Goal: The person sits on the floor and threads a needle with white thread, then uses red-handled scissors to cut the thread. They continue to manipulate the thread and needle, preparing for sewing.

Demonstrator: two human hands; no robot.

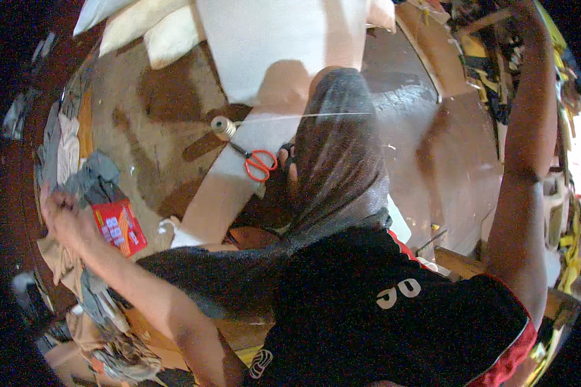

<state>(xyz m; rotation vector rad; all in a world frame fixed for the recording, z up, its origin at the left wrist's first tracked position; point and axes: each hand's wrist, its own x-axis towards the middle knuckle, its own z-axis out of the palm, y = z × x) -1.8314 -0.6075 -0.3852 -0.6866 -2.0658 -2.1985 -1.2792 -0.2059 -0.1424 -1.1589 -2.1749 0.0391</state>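
Observation:
My left hand (59, 211) reaches out to the far left, over a heap of cloth (100, 174) and close to a red packet (119, 228). Motion smears its fingers. My right arm (529, 142) stretches up along the right side and leaves at the top edge, so that hand is not visible. A spool (223, 128) of pale thread lies on the floor at centre left. From it a white thread (271, 119) runs right, across the grey fabric (336, 142) over my leg. Scissors (259, 165) with orange-red handles lie beside the spool, partly on a white strip (213, 200).
A large white sheet (284, 45) spreads at the far middle, with stuffed pale sacks or cushions (174, 45) to its left. Garments (113, 342) pile up at the lower left. A cardboard piece (432, 48) and yellow and dark clutter (487, 71) line the right.

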